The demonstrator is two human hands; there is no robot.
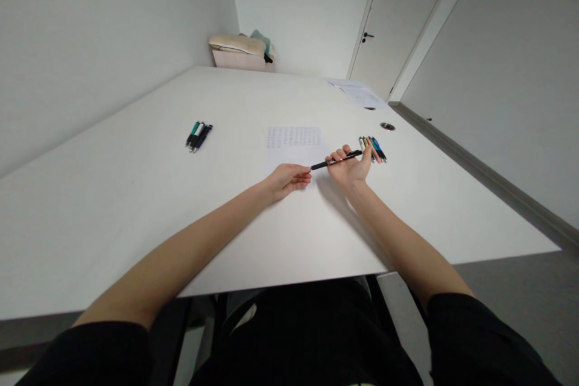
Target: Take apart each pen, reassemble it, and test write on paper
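A black pen (337,160) lies slantwise between my two hands, above the near part of a printed sheet of paper (294,136). My left hand (289,179) pinches the pen's left end between thumb and fingertips. My right hand (350,170) is turned palm up, with its fingers curled round the pen's other end and the thumb raised beside it. Just beyond my right hand rests a group of several coloured pens (373,149). Farther off to the left lies another group of several pens (199,136), black, green and white.
Everything rests on a large white table (235,235). More papers (357,93) lie at its far right, near round metal grommets (388,126). Beyond the far edge stands a box with folded cloth (239,45). A wall runs along the left, and a white door (398,18) stands at the back right.
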